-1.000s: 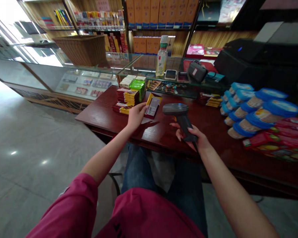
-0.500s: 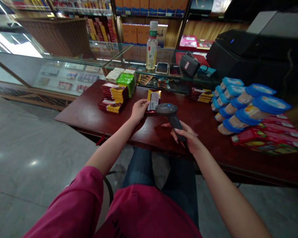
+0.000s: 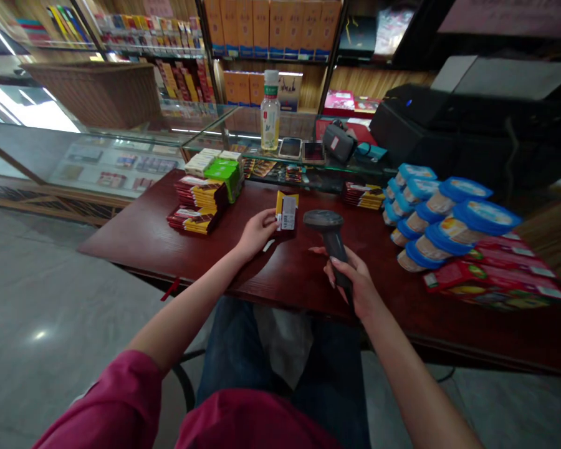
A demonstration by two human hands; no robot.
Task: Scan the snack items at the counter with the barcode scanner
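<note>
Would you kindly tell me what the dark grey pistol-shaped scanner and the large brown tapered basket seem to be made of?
Scanner: probably hard plastic, fairly matt, judging by its smooth, dull shell. Basket: matt weave, perhaps wicker or imitation plastic, judging by its interlaced, ribbed texture.

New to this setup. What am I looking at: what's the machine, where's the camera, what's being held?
No robot here: these are a person's bare hands, seen from a camera worn on the head, looking forward and down. The left hand holds a chocolate bar by its edge, barcode label showing. The right hand grips a handheld barcode scanner. On the dark red wooden desk, stacked chocolate bars and a green pack sit to the left; blue-lidded tubs and red boxes to the right.
</note>
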